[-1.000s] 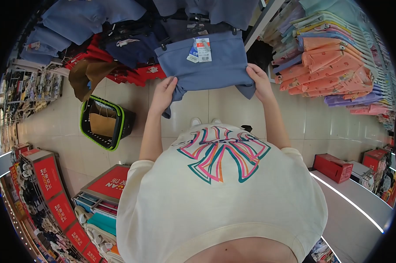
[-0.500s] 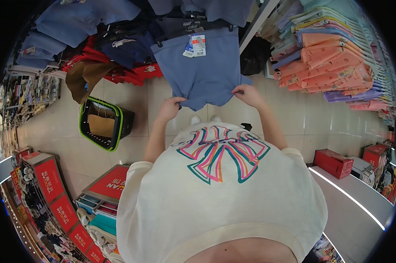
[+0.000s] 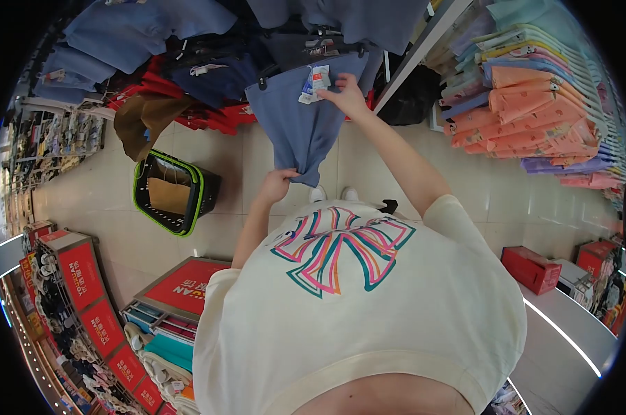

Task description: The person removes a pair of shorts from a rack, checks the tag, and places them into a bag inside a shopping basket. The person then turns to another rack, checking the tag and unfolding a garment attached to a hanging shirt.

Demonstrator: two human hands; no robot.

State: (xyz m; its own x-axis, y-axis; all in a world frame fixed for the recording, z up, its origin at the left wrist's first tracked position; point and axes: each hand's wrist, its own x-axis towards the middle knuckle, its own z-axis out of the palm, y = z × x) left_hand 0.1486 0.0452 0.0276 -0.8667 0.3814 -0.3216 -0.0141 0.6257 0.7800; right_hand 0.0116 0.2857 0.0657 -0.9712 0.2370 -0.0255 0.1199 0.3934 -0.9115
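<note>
Our left hand (image 3: 277,185) grips the blue garment (image 3: 295,117), our right hand (image 3: 349,98) is spread at its tags (image 3: 319,77), and the green-rimmed basket (image 3: 199,194) holds a brown item (image 3: 169,196).

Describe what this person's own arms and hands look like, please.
They're human, not mechanical. The left hand and right hand are ungloved, and the forearms are bare below the short, loose, cream sleeves of a T-shirt. No cables, markings, watch or bracelet can be seen on them.
</note>
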